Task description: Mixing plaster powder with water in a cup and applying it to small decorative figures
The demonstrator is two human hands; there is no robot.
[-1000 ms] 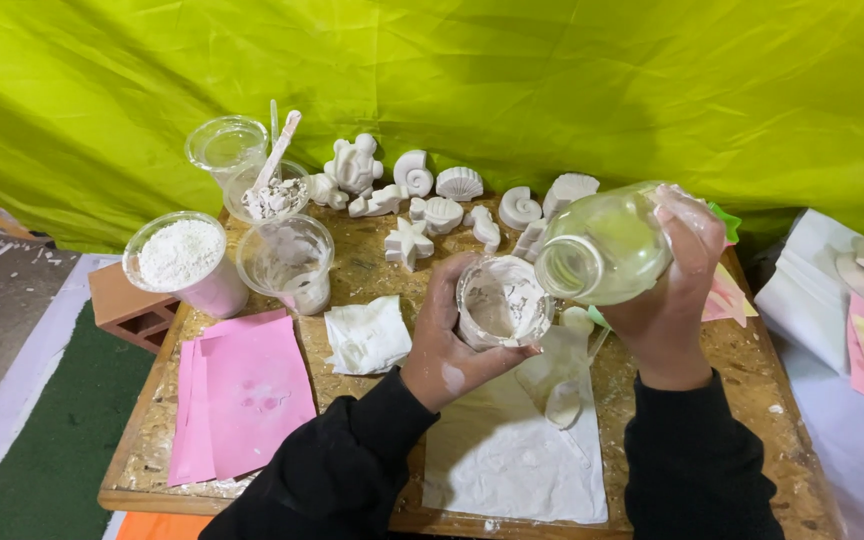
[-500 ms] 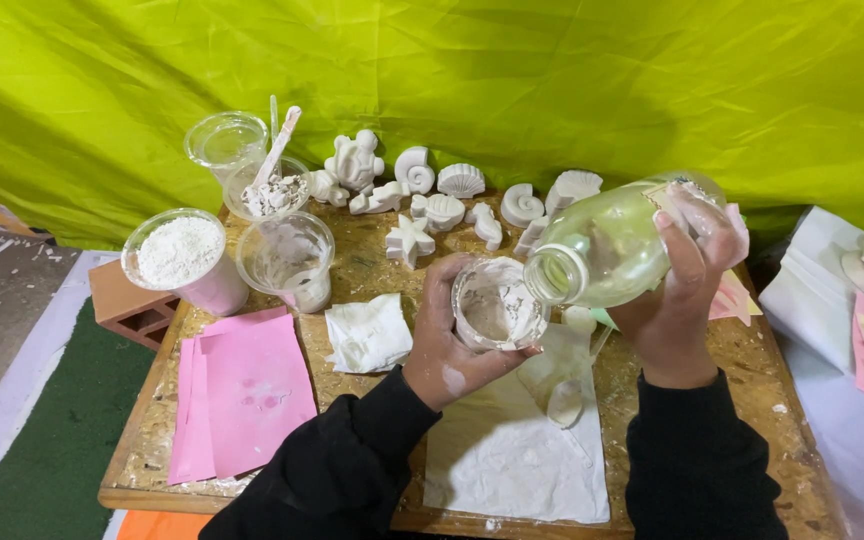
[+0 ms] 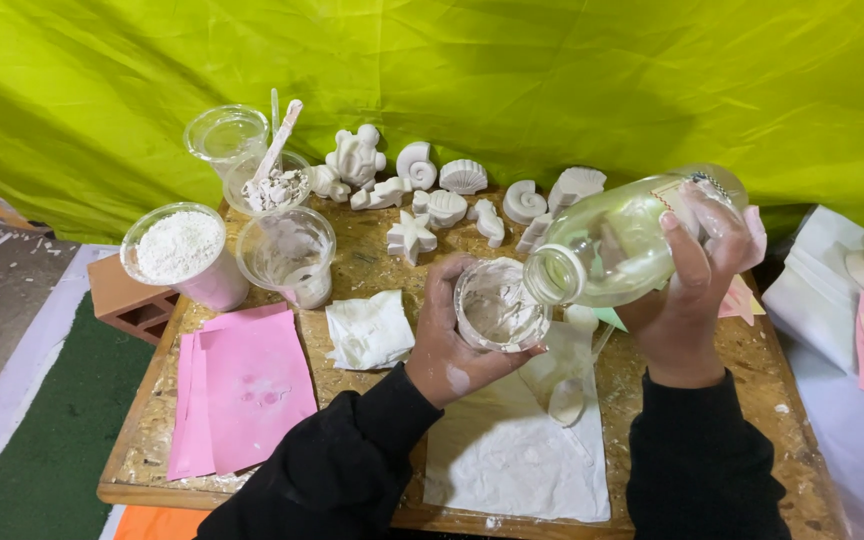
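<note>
Above table (image 3: 352,270): left hand (image 3: 452,345) grip wraps cup (image 3: 497,305); right hand (image 3: 692,290) clasps tilted bottle (image 3: 617,240); cup contents unclear.

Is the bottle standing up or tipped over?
Tipped. The right hand holds the bottle on its side, its open mouth low over the cup in the left hand.

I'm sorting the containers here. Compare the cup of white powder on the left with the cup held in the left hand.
The powder cup stands upright on the table, untouched; the held cup is lifted and tilted in the left hand, under the mouth of the bottle that the right hand tips. The powder cup is filled nearly to its rim with dry powder; the held cup shows only a white smear inside. Both are clear plastic.
</note>
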